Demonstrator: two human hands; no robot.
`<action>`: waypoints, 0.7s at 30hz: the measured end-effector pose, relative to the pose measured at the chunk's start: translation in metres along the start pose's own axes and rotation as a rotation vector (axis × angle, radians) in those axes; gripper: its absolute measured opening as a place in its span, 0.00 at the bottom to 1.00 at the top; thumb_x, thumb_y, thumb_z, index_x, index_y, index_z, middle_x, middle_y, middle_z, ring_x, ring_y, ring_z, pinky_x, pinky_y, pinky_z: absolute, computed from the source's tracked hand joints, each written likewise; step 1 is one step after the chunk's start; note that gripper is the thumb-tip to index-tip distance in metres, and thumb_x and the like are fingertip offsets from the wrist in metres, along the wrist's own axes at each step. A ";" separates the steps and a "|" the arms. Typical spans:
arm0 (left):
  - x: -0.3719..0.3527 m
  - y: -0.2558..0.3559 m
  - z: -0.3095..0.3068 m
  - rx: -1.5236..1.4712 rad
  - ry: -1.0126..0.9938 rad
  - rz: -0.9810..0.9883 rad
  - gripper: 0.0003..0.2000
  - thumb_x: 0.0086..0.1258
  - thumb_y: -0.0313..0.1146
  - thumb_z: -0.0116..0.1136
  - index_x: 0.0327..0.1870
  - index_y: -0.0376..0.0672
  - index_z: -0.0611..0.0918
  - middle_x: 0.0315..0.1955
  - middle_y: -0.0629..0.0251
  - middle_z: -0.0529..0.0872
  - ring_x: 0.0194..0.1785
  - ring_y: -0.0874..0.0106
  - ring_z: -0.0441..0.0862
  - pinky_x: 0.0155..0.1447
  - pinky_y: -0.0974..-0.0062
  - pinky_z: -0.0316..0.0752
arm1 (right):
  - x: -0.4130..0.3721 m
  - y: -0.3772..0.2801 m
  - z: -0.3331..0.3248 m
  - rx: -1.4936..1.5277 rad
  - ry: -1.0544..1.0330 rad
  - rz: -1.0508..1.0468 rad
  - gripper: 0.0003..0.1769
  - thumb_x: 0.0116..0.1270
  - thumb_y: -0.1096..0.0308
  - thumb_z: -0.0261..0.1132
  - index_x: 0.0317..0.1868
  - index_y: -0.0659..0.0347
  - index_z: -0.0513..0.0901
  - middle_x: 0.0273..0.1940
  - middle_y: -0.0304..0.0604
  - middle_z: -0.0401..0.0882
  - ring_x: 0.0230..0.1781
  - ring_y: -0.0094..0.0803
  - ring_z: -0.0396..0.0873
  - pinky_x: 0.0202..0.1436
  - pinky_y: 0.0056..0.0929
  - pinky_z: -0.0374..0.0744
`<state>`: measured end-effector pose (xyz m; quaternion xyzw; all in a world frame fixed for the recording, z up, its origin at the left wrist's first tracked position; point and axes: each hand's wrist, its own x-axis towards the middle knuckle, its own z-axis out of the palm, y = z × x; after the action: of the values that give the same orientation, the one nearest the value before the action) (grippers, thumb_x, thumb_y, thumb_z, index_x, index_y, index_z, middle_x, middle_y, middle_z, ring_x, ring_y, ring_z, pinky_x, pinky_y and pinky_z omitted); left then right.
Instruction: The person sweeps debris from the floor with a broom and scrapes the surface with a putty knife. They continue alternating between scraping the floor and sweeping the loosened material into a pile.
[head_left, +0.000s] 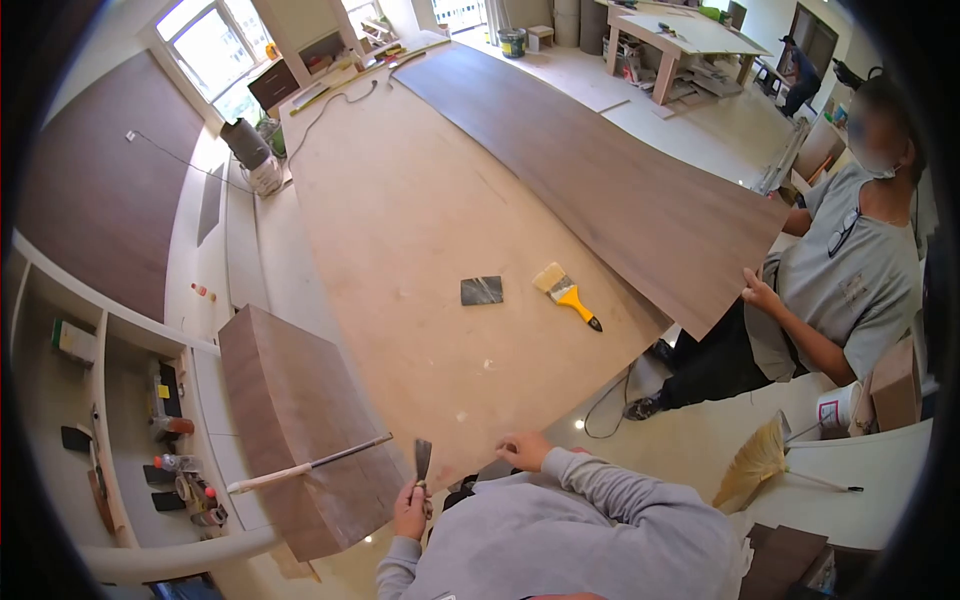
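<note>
My left hand (408,512) grips a putty knife (423,460), its blade pointing up beside the near corner of the wooden worktop (400,200). Just over the near edge of that worktop is my right hand (526,452), its fingers curled in; anything between them is too small to make out. Farther in on the worktop lie a flat dark rectangular piece (482,290) and a wide paintbrush (567,295) with a yellow handle. A long brown veneer-like sheet (600,180) covers the right side, its near end raised in a co-worker's hands (765,292).
Left of the worktop stands a brown panelled box (310,430) with a long thin rod (310,463) across it. Shelves (105,350) hold bottles and tools. A broom (755,462) is on the right. Another workbench (685,35) stands behind, with a second person (800,75) beyond.
</note>
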<state>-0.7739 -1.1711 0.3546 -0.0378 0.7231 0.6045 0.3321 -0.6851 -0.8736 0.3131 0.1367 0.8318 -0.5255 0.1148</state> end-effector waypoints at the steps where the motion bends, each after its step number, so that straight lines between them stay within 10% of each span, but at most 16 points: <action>1: 0.003 0.006 0.011 0.012 -0.048 0.059 0.17 0.71 0.32 0.49 0.60 0.41 0.73 0.32 0.65 0.78 0.25 0.78 0.74 0.26 0.83 0.68 | -0.005 -0.008 0.001 -0.005 0.005 -0.008 0.17 0.64 0.53 0.57 0.42 0.57 0.80 0.36 0.45 0.82 0.37 0.39 0.80 0.41 0.37 0.78; 4: 0.015 0.029 0.044 0.454 -0.160 0.507 0.17 0.70 0.31 0.49 0.59 0.40 0.74 0.35 0.64 0.79 0.29 0.76 0.76 0.30 0.83 0.71 | -0.002 -0.031 0.008 0.201 -0.117 -0.092 0.21 0.65 0.48 0.57 0.41 0.59 0.80 0.38 0.41 0.82 0.38 0.33 0.80 0.39 0.34 0.78; 7: 0.009 0.064 0.078 0.356 -0.260 0.382 0.26 0.64 0.24 0.53 0.65 0.39 0.65 0.40 0.59 0.79 0.36 0.72 0.80 0.38 0.79 0.75 | 0.008 -0.062 -0.001 0.944 -0.242 0.224 0.19 0.65 0.49 0.60 0.36 0.59 0.78 0.35 0.39 0.80 0.34 0.26 0.78 0.32 0.24 0.77; 12: 0.006 0.075 0.095 0.195 -0.301 0.294 0.31 0.60 0.19 0.56 0.66 0.36 0.59 0.40 0.58 0.79 0.36 0.73 0.81 0.37 0.79 0.77 | 0.011 -0.054 -0.017 0.896 0.143 0.188 0.17 0.62 0.55 0.65 0.35 0.62 0.78 0.26 0.40 0.78 0.25 0.23 0.77 0.27 0.22 0.75; 21: 0.016 0.046 0.085 0.366 -0.534 0.233 0.13 0.63 0.28 0.58 0.47 0.34 0.76 0.25 0.66 0.81 0.24 0.79 0.78 0.28 0.82 0.72 | -0.037 -0.004 -0.051 0.666 0.012 0.108 0.14 0.63 0.55 0.64 0.34 0.58 0.81 0.23 0.32 0.76 0.20 0.18 0.72 0.24 0.18 0.71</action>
<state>-0.7700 -1.0765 0.3815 0.2649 0.7066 0.4870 0.4398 -0.6546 -0.8327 0.3504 0.2136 0.6065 -0.7609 0.0863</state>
